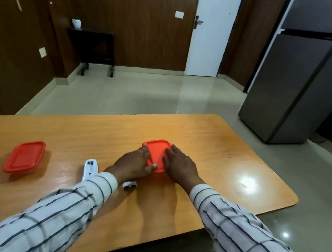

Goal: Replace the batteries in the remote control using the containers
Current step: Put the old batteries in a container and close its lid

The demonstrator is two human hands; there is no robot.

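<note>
A small container with a red lid [157, 152] sits mid-table. My left hand [134, 164] grips its left side and my right hand [180, 165] rests on its right side and lid. A white remote control [90, 168] lies face down to the left with its battery bay uncovered, partly hidden by my left sleeve. Its white battery cover [130, 185] lies just below my left wrist. A second red-lidded container [24, 156] stands shut at the far left. No batteries are visible.
The wooden table [218, 149] ends in a rounded corner at the right. Beyond it are tiled floor, a grey refrigerator [302, 76], a white door and a small dark side table by the wall.
</note>
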